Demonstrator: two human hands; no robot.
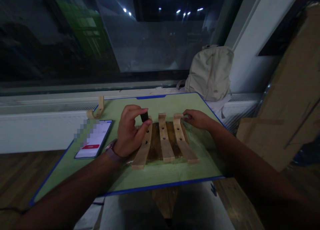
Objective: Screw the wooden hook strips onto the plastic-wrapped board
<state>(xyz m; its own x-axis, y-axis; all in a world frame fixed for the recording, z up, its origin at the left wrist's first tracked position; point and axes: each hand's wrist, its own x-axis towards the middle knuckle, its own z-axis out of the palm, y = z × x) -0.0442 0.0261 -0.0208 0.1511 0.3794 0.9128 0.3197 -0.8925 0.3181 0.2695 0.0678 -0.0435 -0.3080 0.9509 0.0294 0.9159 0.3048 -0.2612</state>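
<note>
At frame centre on green mat, wooden slat rack, left hand pinching small black piece above left slat, right hand touching right slat, grip unclear, phone at left.

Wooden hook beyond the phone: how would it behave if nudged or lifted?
The wooden hook looks like a thin, solid strip, so probably stiff and light. It appears propped upright on its curved end at the mat's edge, so a nudge would likely topple it.
</note>
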